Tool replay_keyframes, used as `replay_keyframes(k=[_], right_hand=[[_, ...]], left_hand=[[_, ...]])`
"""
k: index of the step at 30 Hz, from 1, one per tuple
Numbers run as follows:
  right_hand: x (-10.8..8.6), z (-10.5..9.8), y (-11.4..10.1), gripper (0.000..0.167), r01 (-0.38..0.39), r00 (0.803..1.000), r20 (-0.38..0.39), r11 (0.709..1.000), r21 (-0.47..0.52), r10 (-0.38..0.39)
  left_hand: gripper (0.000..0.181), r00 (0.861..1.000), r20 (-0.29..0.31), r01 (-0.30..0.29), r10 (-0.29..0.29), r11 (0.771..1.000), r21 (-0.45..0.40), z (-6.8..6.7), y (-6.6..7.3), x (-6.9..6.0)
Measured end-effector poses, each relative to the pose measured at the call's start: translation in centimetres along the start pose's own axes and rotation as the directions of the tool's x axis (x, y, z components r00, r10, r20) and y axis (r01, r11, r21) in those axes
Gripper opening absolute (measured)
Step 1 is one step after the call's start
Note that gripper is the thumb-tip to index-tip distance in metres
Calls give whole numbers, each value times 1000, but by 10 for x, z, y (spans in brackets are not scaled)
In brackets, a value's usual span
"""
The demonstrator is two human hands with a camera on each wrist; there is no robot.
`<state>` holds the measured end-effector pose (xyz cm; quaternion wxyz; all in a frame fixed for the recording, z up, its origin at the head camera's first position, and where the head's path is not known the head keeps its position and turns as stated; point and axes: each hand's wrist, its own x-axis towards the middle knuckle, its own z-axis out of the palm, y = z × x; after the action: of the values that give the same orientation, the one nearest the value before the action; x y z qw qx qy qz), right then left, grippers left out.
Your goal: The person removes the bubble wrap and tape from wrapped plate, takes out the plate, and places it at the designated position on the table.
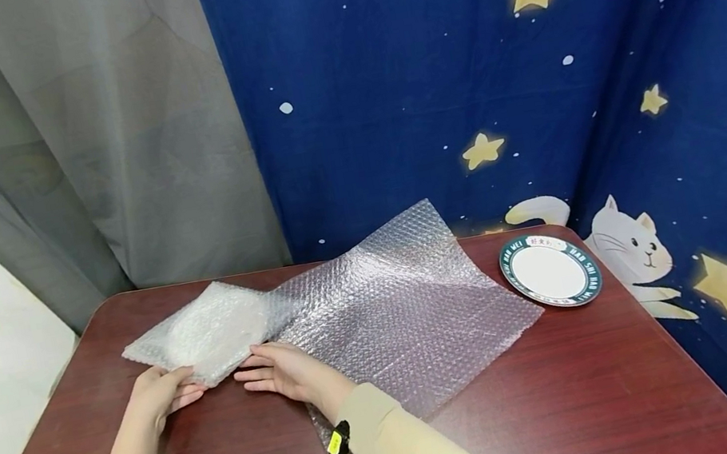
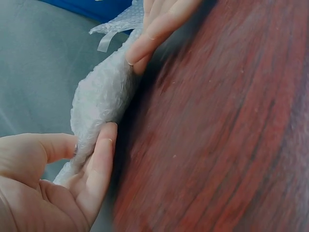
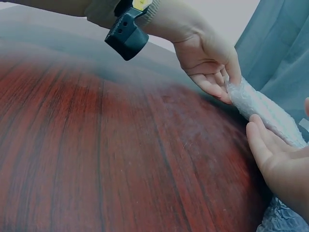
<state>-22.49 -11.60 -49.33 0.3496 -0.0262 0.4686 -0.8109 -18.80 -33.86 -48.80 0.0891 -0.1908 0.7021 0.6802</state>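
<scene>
A bubble-wrapped bundle (image 1: 217, 330) with a round white shape inside lies at the table's left; the wrap hides what exactly is within. My left hand (image 1: 157, 393) pinches its near left corner, thumb on top and fingers below, also seen in the left wrist view (image 2: 63, 179). Fingers of my right hand (image 1: 290, 370) are nearly straight and touch the bundle's near right edge. In the right wrist view, the right hand (image 3: 285, 159) lies along the bundle (image 3: 268, 113) with its thumb held away. A flat bubble wrap sheet (image 1: 396, 327) spreads right from the bundle.
A plate (image 1: 547, 272) with a white centre and dark green lettered rim sits at the table's right edge, just beyond the sheet. The dark red wooden table (image 1: 584, 399) backs onto a grey curtain (image 1: 150, 135) and a blue star-patterned curtain (image 1: 370, 96).
</scene>
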Motion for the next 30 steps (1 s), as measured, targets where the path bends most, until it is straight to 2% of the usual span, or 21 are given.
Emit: replay_keyframes(k=[13, 18, 25, 30], right_hand=[[3, 3, -3, 11, 6, 1000, 25, 999, -44, -5], [3, 7, -4, 12, 16, 999, 31, 998, -68, -14], [3, 12, -9, 12, 36, 999, 14, 995, -94, -35], [1, 15, -14, 14, 39, 999, 27, 991, -124, -36]], left_hand=[[22, 999, -29, -36, 37, 999, 28, -6, 1, -14], [20, 995, -40, -88, 89, 996, 10, -6, 3, -21], [18, 982, -65, -178, 178, 984, 7, -2, 11, -27], [18, 974, -102, -200, 203, 979, 37, 0, 17, -29]])
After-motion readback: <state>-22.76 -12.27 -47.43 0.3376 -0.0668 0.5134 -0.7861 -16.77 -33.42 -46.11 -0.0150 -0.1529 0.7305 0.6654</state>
